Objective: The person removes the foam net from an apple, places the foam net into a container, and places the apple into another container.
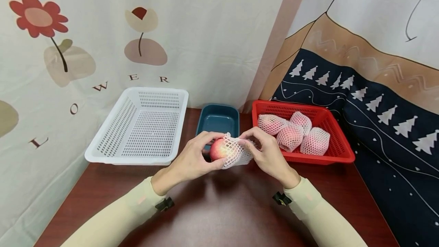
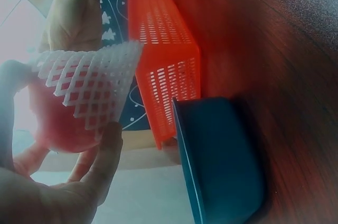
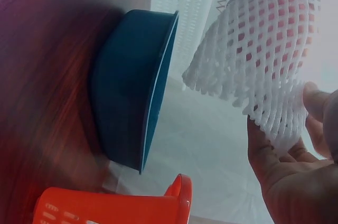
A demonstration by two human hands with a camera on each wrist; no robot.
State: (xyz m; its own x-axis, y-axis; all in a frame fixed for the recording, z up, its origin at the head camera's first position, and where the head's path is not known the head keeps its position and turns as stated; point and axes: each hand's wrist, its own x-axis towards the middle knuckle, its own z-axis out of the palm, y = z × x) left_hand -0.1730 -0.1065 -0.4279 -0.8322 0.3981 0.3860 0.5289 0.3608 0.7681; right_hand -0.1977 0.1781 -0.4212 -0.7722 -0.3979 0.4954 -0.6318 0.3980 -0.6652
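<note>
A red apple [image 1: 217, 149] is partly covered by a white foam net sleeve [image 1: 233, 154]; its left side is bare. My left hand [image 1: 194, 154] grips the apple from the left, thumb below and fingers above. With thumb and fingertips, my right hand [image 1: 266, 154] pinches the net at its right side. Seen from the left wrist, the net [image 2: 95, 84] spreads over the upper part of the apple [image 2: 60, 121]. The right wrist view shows the loose end of the net [image 3: 264, 60] flaring out, its lower part between the right thumb and fingers [image 3: 264, 150].
Behind the hands stands a dark blue tray [image 1: 219, 108]. To the left is a white perforated basket [image 1: 137, 161]; to the right, a red basket [image 1: 315, 158] holds several net-wrapped apples [image 1: 290, 136]. All stand on a brown wooden table [image 1: 219, 216], with printed curtains [image 1: 212, 29] behind.
</note>
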